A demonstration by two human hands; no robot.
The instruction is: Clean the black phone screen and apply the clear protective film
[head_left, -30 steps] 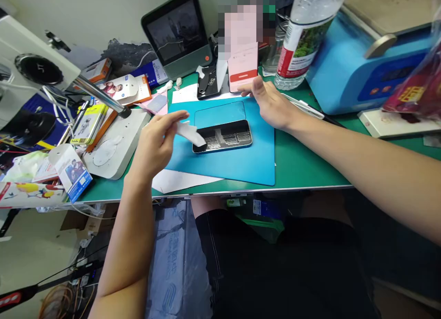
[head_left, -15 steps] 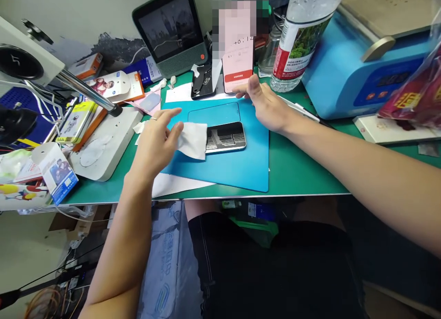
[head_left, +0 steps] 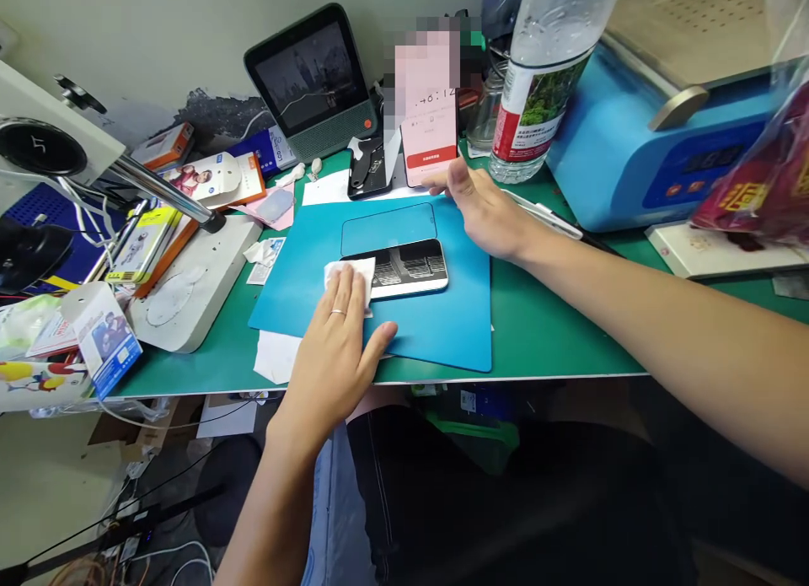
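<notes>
My left hand (head_left: pixel 338 346) lies flat, its fingers stretched over a folded white wipe (head_left: pixel 367 276). Under that wipe is the left end of a phone (head_left: pixel 412 270) with a dark, glossy screen, lying on a blue mat (head_left: pixel 442 337). Just behind the phone rests a clear, dark-edged sheet (head_left: pixel 388 230), which looks like a screen protector. At the mat's back right corner, my right hand (head_left: pixel 486 215) is open with the thumb raised. Its fingertips are by the lower edge of an upright phone (head_left: pixel 430 139) with a pink screen; whether they touch it I cannot tell.
A water bottle (head_left: pixel 537 88) and a blue machine (head_left: pixel 632 164) stand at the right. Behind are a smart display (head_left: pixel 316 72) and a black phone case (head_left: pixel 372 173). On the left are a metal-poled stand (head_left: pixel 208 266) and several small boxes (head_left: pixel 142 240).
My left hand has come down and right, from raised beside the wipe to flat on top of it. The wipe now looks more compact. My right hand has barely moved; the view has shifted slightly.
</notes>
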